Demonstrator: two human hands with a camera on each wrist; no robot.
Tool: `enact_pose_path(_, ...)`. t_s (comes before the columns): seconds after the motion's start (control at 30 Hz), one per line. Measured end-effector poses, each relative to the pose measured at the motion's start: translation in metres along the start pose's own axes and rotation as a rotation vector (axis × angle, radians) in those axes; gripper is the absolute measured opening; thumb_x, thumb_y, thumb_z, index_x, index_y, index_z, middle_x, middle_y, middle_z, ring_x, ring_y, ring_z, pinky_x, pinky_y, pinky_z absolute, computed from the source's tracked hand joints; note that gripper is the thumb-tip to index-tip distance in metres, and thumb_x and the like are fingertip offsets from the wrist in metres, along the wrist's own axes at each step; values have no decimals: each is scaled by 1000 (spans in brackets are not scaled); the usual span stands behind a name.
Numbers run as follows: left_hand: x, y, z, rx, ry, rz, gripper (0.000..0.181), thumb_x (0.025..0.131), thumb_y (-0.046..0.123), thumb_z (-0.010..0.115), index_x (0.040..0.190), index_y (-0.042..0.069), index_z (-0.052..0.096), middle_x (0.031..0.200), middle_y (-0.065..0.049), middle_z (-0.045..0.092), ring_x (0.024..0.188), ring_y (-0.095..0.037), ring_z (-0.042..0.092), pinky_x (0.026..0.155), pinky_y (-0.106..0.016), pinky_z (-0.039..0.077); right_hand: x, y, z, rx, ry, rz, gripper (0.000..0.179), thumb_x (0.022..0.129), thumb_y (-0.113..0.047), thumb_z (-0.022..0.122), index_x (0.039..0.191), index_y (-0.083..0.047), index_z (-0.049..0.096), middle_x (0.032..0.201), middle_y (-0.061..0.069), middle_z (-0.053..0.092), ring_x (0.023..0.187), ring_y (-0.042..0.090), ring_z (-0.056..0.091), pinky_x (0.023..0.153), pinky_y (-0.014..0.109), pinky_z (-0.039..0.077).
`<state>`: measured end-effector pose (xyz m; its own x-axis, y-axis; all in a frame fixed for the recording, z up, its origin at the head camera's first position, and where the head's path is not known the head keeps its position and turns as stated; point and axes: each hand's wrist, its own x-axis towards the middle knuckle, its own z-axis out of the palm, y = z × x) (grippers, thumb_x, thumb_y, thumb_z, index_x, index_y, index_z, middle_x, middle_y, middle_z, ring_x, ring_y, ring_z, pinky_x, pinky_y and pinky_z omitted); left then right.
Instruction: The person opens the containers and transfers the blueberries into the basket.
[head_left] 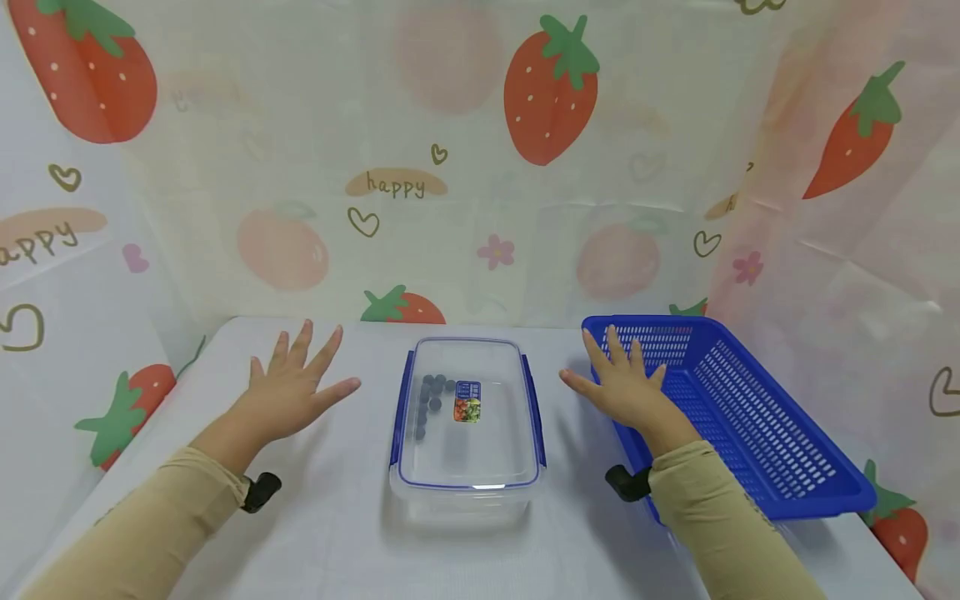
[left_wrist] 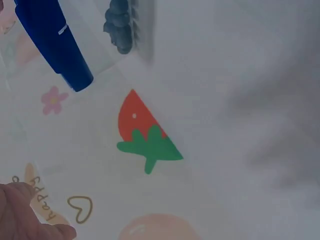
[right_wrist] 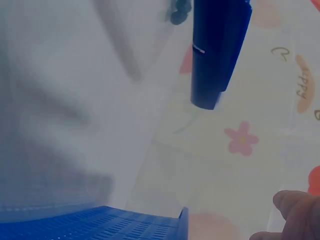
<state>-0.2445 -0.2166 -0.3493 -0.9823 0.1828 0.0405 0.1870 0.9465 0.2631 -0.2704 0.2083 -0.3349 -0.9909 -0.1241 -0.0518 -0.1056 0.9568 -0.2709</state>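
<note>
A clear lidded food container (head_left: pixel 480 450) with blue side clips stands in the middle of the white table. Through its lid I see several small dark blue round pieces (head_left: pixel 425 404), like blueberries, gathered along the left side. My left hand (head_left: pixel 288 396) hovers left of the container with fingers spread, holding nothing. On the other side, my right hand (head_left: pixel 626 387) is spread too and touches nothing I can see; it overlaps the near-left rim of a blue plastic basket (head_left: pixel 757 400). Both wrist views catch a blue clip (left_wrist: pixel 55 45) of the container and a few fingertips.
The basket has slotted walls and stands at the table's right edge. A white cloth covers the table (head_left: pixel 322 533). Behind and at both sides hangs a curtain (head_left: pixel 480 233) printed with strawberries, hearts and flowers. A colourful label (head_left: pixel 467 402) is on the container's lid.
</note>
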Motion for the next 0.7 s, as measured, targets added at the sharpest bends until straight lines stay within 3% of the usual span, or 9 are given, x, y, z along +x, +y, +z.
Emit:
enact_pose_path(0.13,3,2,1,-106,5,10,85,85,71,29,146,25,-7,149,-21,-14,131,-50,-13,94,-74,-5,-1,-4,-1,17,3,-10,93,78,-80,24,148,-24,0,151,13,-14,133,44,-18,91,73,-14)
enact_pose_path(0.43,13,14,13,-486,30,42,88,88,56,47,147,16,-5,151,-20,-1,136,-41,3,104,-64,9,0,-7,-2,80,23,-41,90,80,-78,24,148,-24,-1,151,13,-14,133,41,-19,94,72,-12)
enact_pose_path(0.7,16,30,31,-839,-59,-120,89,84,56,54,148,22,3,151,-16,13,132,-39,24,102,-53,31,-2,-11,-1,135,47,-76,86,82,-74,28,148,-24,0,151,15,-11,134,41,-17,98,70,-5)
